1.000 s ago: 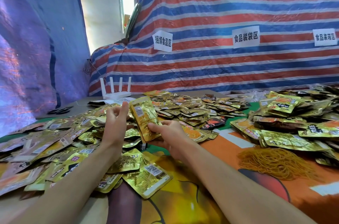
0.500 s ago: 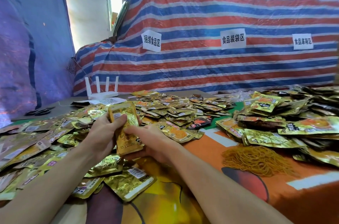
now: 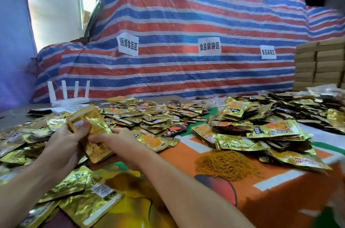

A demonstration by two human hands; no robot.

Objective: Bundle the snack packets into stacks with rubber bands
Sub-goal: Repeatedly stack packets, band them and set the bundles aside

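Both hands are on the job here. The left grip (image 3: 69, 145) is wrapped round a stack of gold packets (image 3: 94, 125), thumb clamped across the face, fingers curled behind the left edge. The right grip (image 3: 116, 140) is closed on the same stack lower down, fingertips pinching its right side. The stack sits between the two grips, held up off the bench (image 3: 261, 201), standing on its short end. Its long axis runs from the near low end up and away, with the top leaning a little to the left. No band shows round it yet, so I'd call this the squaring-up step, edges being evened before binding.

Now the relation that matters. The rubber bands (image 3: 229, 164), a tangled yellow heap, lie on the bench off to the right of the right grip, well apart from the stack and a touch nearer the person. The right grip is plainly the closer one, with the left grip on the far side of the stack. My read: the left would have to take the whole stack alone, freeing the right to reach sideways for one band.

Loose packets (image 3: 28, 140) spread under and to the left of the left grip. Banded bundles (image 3: 261, 132) are heaped beyond the rubber bands, further right of the right grip.
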